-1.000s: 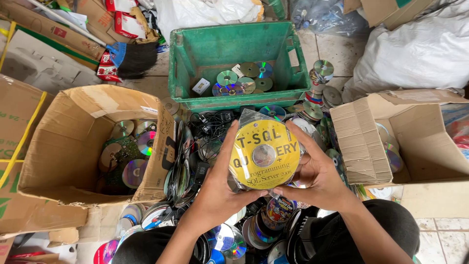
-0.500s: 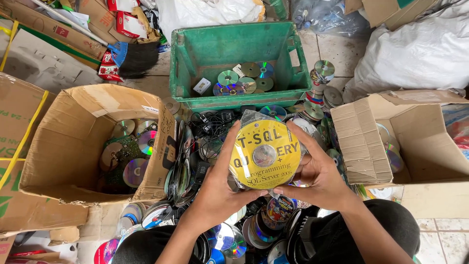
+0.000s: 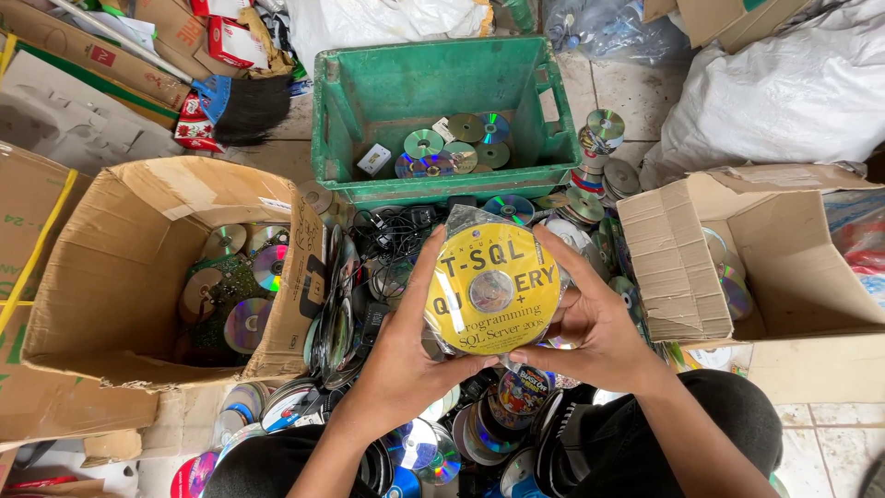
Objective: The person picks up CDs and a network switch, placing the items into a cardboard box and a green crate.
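Yellow disc (image 3: 493, 288): you're holding it up in its clear sleeve, above the loose disc pile (image 3: 369, 304).
Left hand (image 3: 406, 346): fingers gripping the sleeve's left edge.
Right hand (image 3: 590, 327): pinching the right edge, keeping the face readable.
Around you: green crate (image 3: 336, 120), cardboard box (image 3: 129, 267).

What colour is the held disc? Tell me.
Yellow disc with dark print, in a clear sleeve; head view.

Two cardboard boxes (image 3: 138, 277), one green crate (image 3: 442, 101)
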